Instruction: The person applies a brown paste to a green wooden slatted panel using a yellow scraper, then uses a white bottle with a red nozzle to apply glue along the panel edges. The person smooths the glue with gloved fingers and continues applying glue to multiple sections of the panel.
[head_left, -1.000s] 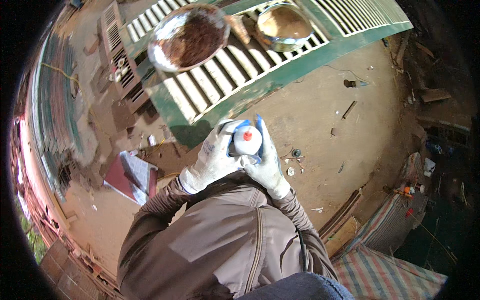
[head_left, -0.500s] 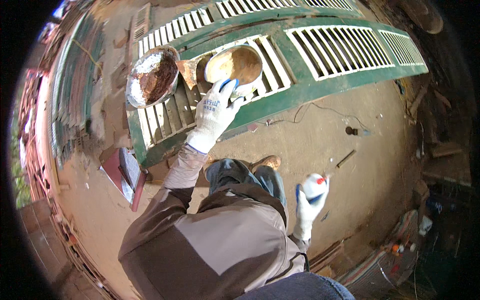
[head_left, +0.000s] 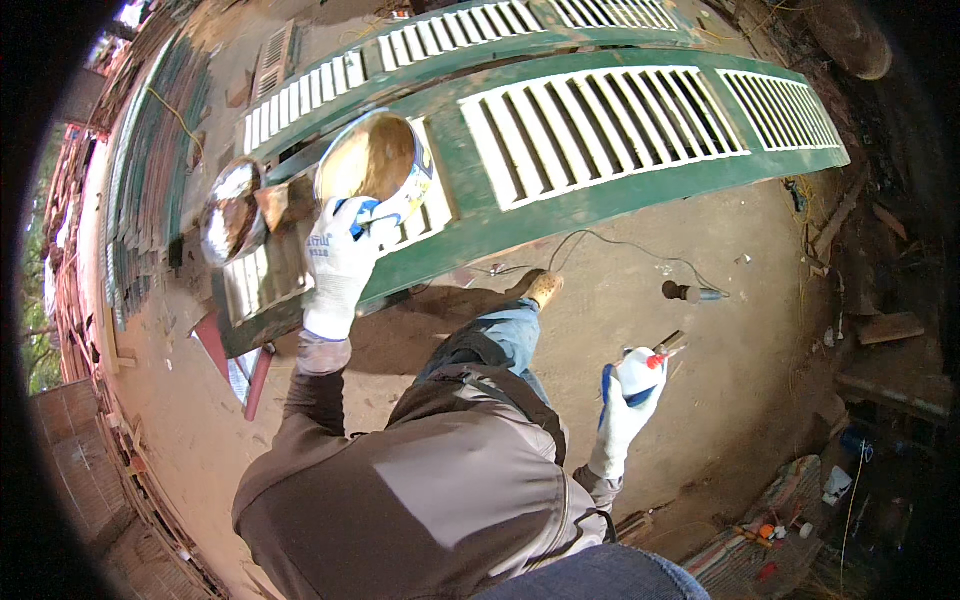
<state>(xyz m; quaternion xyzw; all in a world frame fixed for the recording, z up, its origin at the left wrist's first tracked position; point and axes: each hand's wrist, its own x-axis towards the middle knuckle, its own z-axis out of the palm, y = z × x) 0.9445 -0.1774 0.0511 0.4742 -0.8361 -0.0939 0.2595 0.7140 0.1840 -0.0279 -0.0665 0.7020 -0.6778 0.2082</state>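
My left hand (head_left: 340,255), in a white and blue work glove, grips the near rim of a round tin (head_left: 372,160) with brown liquid inside, standing on a green louvred shutter (head_left: 600,130). Beside it to the left stands a second tin (head_left: 232,208) with dark reddish-brown contents, and a brush-like object lies between the two. My right hand (head_left: 632,400), gloved too, hangs low at my side and holds a small white bottle with a red cap (head_left: 645,365).
The shutter lies flat over a dirt floor, with another shutter (head_left: 330,70) behind it. A thin cable and a small dark tool (head_left: 685,292) lie on the ground to the right. A reddish board (head_left: 230,360) sits lower left; scrap wood lies at far right.
The view has shifted as I stepped closer to the shutter. My left hand has closed on the tin's rim, and my right hand with the bottle stays low at my side.
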